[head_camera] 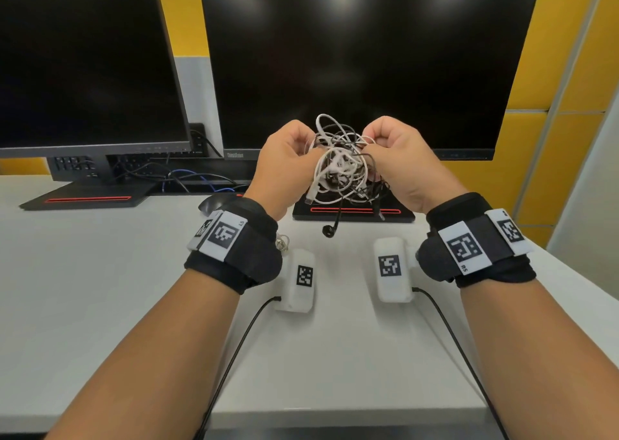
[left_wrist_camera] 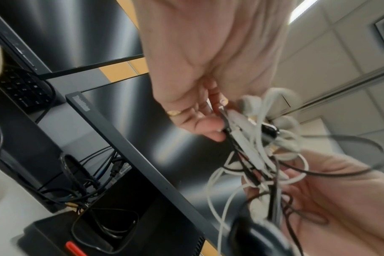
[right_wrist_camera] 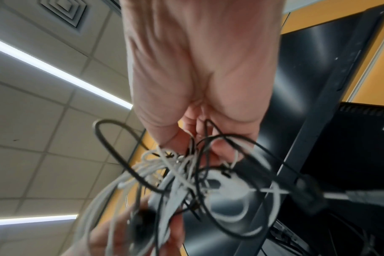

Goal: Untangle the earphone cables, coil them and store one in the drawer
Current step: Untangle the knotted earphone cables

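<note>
A tangled bundle of white and black earphone cables (head_camera: 341,165) hangs in the air between both hands, above the desk and in front of the right monitor. My left hand (head_camera: 284,158) pinches the bundle's left side with curled fingers (left_wrist_camera: 208,124). My right hand (head_camera: 395,158) grips the right side, fingers curled into the strands (right_wrist_camera: 221,147). A black earbud (head_camera: 329,231) dangles below on its wire, and a white plug (head_camera: 310,195) hangs at the lower left. The same cable bundle (left_wrist_camera: 261,155) fills both wrist views (right_wrist_camera: 186,181), blurred. No drawer is visible.
Two dark monitors (head_camera: 361,54) stand at the back on black bases (head_camera: 355,210), with a keyboard and loose cables behind. A black mouse (head_camera: 214,203) lies left of the left wrist. Another small pale cable clump (head_camera: 283,242) lies on the white desk (head_camera: 100,272).
</note>
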A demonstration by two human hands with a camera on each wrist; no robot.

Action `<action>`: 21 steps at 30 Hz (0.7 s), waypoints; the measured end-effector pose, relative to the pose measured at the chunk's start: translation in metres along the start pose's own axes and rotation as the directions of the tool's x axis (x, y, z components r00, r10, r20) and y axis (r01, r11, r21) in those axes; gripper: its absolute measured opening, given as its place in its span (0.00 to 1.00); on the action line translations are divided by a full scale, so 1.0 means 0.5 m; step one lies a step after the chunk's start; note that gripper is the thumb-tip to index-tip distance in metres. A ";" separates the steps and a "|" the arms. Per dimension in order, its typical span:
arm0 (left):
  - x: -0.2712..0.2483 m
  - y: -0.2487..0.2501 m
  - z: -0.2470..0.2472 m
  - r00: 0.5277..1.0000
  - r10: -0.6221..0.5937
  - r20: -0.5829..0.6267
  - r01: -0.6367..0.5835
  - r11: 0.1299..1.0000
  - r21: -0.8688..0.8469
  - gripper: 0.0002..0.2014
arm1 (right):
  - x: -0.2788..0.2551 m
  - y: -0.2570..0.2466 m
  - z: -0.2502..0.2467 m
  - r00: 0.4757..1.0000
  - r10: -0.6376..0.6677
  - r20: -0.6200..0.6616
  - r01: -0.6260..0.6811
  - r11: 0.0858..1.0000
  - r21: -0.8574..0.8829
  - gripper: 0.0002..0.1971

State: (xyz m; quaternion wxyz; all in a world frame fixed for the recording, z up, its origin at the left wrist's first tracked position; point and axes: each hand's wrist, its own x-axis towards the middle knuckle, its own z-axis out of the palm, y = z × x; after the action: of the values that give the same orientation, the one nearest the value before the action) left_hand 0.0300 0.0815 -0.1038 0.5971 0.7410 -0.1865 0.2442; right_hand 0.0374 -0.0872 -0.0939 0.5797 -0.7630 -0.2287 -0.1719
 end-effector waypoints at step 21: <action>-0.006 0.014 -0.005 0.990 -0.037 0.135 0.041 0.999 -0.029 0.07 | -0.007 -0.019 -0.002 1.000 0.015 0.018 -0.018 0.989 0.144 0.07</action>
State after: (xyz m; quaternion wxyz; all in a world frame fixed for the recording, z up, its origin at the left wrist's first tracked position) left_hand 0.0231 0.0823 -0.0997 0.5996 0.7496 -0.2158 0.1788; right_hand 0.0295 -0.0866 -0.0878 0.6326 -0.7224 -0.2392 -0.1436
